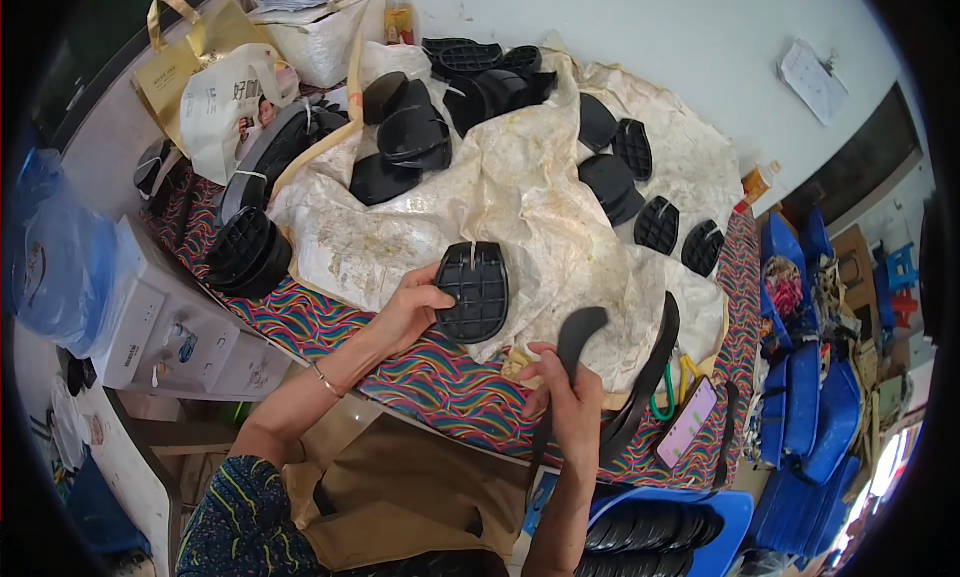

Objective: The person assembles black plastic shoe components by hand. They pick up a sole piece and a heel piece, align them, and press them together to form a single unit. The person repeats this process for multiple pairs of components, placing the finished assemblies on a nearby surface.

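Observation:
A black heel-shaped rubber piece (pixel 473 292) with a moulded grid on its face is pinched at its left edge by my left hand (pixel 408 312). It is held up over the near edge of the white woven sack (pixel 340 239). To the right, my right hand (pixel 573 409) grips a long black curved strip (pixel 580 335). One end of that strip rises above the fingers, and a dark length hangs below the hand. Just right of this hand, another black strip (pixel 655 362) lies along the sack's edge.
Stacks of black sole pieces (pixel 415 132) lie on the sack. Scissors (pixel 667 392) and a phone (pixel 687 422) rest on the patterned tablecloth (pixel 440 392) at right. Below stands a blue crate (pixel 737 522) of black pieces. Bags (pixel 235 102) stand back left, beyond a water dispenser (pixel 190 327).

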Demonstrator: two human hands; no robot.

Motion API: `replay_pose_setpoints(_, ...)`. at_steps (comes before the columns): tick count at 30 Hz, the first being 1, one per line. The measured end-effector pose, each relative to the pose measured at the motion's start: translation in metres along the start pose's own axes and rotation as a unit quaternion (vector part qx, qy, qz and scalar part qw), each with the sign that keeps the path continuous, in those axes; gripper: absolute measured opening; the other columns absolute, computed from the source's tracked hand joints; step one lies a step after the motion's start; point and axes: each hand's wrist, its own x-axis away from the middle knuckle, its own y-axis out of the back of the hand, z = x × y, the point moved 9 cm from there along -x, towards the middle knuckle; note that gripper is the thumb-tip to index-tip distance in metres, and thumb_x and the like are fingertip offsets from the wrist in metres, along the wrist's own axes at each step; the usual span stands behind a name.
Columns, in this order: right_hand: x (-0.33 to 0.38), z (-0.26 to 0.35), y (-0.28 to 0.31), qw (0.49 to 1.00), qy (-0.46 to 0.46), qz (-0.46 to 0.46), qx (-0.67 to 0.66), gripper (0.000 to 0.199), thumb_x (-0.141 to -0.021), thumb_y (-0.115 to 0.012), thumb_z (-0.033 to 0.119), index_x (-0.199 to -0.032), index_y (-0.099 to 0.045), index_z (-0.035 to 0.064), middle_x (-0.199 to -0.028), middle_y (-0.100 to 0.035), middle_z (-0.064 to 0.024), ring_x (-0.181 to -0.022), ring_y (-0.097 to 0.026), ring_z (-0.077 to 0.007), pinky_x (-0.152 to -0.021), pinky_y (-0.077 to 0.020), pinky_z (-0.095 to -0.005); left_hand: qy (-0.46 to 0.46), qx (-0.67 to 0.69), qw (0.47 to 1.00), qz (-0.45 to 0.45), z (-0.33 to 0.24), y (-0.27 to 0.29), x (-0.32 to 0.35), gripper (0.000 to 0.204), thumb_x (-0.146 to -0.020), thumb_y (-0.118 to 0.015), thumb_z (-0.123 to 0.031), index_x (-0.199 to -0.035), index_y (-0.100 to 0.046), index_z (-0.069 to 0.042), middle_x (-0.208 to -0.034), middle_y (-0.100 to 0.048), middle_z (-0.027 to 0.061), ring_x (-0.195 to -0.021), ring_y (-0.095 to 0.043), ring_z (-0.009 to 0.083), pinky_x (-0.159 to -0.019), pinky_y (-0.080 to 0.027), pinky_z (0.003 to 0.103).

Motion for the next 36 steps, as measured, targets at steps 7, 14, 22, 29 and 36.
replay_pose_setpoints(7,0.061,0.020,0.050,0.992,-0.016,-0.106,-0.067,0.033,-0.102,-0.042,0.016,-0.119,-0.054,-0.0083,-0.072,-0.067,-0.0135,-0.042,-0.048,-0.0086,-0.040,-0.0352,-0.0196,0.059,0.040,0.997,0.026,-0.008,-0.028,0.041,0.057,-0.086,-0.063,-0.013,-0.137,-0.045,0.003,-0.129,-0.058,0.0117,-0.120,-0.056,0.0219,-0.104,-0.043,0.037)
replay_pose_setpoints(14,0.088,0.008,0.079,0.978,-0.024,-0.199,-0.056,0.035,-0.104,-0.039,0.033,-0.117,-0.047,0.0020,-0.063,-0.060,-0.0134,-0.037,-0.043,-0.0103,-0.037,-0.0314,-0.0219,0.091,-0.027,0.995,0.007,0.043,-0.067,0.053,0.052,-0.084,-0.072,-0.002,-0.130,-0.049,-0.003,-0.117,-0.060,0.0048,-0.110,-0.056,0.0124,-0.095,-0.046,0.029)
replay_pose_setpoints(22,0.092,-0.033,0.060,0.993,-0.007,-0.119,0.008,0.024,-0.101,-0.050,0.017,-0.113,-0.059,-0.0007,-0.067,-0.058,-0.0047,-0.052,-0.050,-0.0089,-0.048,-0.0388,-0.0223,0.114,-0.211,0.970,0.028,0.059,-0.065,0.070,0.048,-0.086,-0.072,-0.010,-0.128,-0.049,-0.004,-0.113,-0.057,0.0016,-0.108,-0.054,0.0103,-0.095,-0.044,0.028)
replay_pose_setpoints(29,0.087,-0.050,0.037,0.978,-0.109,-0.115,0.136,0.012,-0.096,-0.053,0.007,-0.102,-0.054,-0.0034,-0.060,-0.055,-0.0084,-0.052,-0.054,-0.0150,-0.051,-0.0424,-0.0311,0.112,-0.275,0.955,0.024,0.069,-0.065,0.076,0.053,-0.086,-0.073,-0.013,-0.132,-0.049,-0.002,-0.115,-0.059,0.0037,-0.109,-0.054,0.0098,-0.094,-0.045,0.028)
replay_pose_setpoints(36,0.081,-0.055,0.039,0.974,-0.046,-0.142,0.169,0.010,-0.090,-0.059,0.004,-0.097,-0.062,-0.0027,-0.061,-0.059,-0.0150,-0.049,-0.055,-0.0182,-0.051,-0.0425,-0.0317,0.192,-0.145,0.971,0.006,0.092,-0.077,0.077,0.046,-0.086,-0.072,-0.010,-0.127,-0.055,0.000,-0.117,-0.060,0.0026,-0.110,-0.054,0.0096,-0.096,-0.043,0.027)
